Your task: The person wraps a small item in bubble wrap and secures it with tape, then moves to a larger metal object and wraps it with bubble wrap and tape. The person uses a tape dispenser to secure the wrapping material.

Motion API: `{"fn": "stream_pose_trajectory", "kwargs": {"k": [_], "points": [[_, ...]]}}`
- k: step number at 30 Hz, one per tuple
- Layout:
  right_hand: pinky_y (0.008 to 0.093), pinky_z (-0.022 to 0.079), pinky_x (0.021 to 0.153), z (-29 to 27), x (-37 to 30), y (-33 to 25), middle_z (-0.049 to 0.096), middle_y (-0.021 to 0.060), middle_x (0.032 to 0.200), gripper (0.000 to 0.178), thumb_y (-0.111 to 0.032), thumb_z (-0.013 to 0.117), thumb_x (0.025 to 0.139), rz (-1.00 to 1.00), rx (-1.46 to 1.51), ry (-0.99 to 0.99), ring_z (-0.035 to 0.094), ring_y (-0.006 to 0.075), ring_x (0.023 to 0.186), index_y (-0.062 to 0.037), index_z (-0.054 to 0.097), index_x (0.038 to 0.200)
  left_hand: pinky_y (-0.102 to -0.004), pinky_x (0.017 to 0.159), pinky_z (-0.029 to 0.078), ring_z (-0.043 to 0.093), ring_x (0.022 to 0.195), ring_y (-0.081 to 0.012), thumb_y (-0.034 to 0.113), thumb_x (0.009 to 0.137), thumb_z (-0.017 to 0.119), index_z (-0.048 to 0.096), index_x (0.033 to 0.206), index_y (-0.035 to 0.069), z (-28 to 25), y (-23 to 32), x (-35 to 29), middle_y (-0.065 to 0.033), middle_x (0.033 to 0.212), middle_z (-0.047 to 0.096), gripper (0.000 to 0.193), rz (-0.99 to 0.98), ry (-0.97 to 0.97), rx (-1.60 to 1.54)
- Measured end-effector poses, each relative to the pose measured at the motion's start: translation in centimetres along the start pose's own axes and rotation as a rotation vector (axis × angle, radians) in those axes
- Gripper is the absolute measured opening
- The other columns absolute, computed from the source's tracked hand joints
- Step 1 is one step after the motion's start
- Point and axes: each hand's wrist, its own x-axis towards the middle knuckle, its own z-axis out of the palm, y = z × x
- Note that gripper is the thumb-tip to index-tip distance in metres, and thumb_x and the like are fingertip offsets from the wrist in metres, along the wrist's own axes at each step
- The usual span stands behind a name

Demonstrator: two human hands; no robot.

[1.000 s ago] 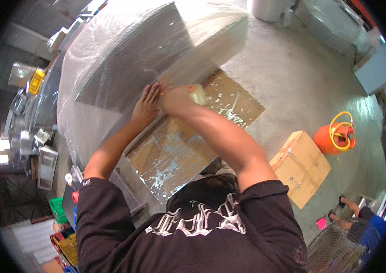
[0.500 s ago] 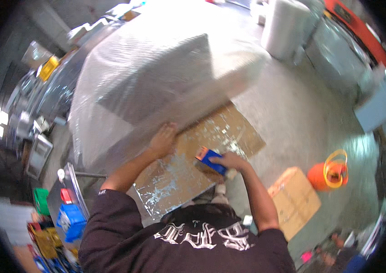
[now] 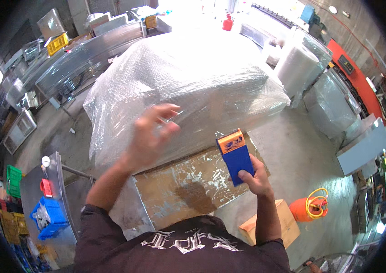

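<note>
In my right hand [image 3: 256, 177] is a flat blue block with an orange end [image 3: 237, 164]; my thumb presses on its blue face and its orange end points up and away. My left hand [image 3: 154, 132], blurred, hovers in front of the bubble wrap [image 3: 184, 100] with fingers curled and apart, and I see nothing held in it. The clear bubble wrap drapes over a large bulky object whose shape is mostly hidden. Below both hands lies a brown board [image 3: 165, 195] with pale scuffs and flakes, partly under the near edge of the wrapped load.
At the left stands a metal table [image 3: 31, 182] with a blue crate [image 3: 49, 218]. To the right are a cardboard box [image 3: 279, 223] and an orange tank with a yellow hose [image 3: 306, 211]. A bubble wrap roll [image 3: 297, 66] and wrapped goods [image 3: 332, 104] stand at far right.
My left hand has lifted off the wrap's lower edge. My right hand has risen from low over the board, bringing the blue-and-orange block up. The view has shifted and the wrap hangs lower.
</note>
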Motion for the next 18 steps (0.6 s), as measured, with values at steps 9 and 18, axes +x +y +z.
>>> {"fn": "stream_pose_trajectory", "kwargs": {"k": [9, 18], "points": [[0.0307, 0.055, 0.071, 7.9, 0.8, -0.2, 0.071, 0.0089, 0.089, 0.046, -0.028, 0.084, 0.078, -0.275, -0.361, 0.040, 0.068, 0.0138, 0.077, -0.0003, 0.063, 0.109, -0.0323, 0.096, 0.052, 0.065, 0.107, -0.0163, 0.026, 0.102, 0.062, 0.064, 0.129, -0.002, 0.8, 2.7, 1.3, -0.0125, 0.115, 0.072, 0.039, -0.292, -0.419, -0.804], [0.0301, 0.054, 0.074, 12.2, 5.3, -3.9, 0.071, 0.0084, 0.090, 0.037, -0.026, 0.077, 0.090, -0.116, -0.268, 0.145, 0.066, 0.0121, 0.083, 0.0015, 0.063, 0.110, -0.0305, 0.076, 0.055, 0.067, 0.079, -0.0140, 0.018, 0.099, 0.065, 0.074, 0.104, 0.001, -5.5, -0.2, 11.9, -0.0085, 0.089, 0.074, 0.020, 0.008, 0.020, 0.005]]}}
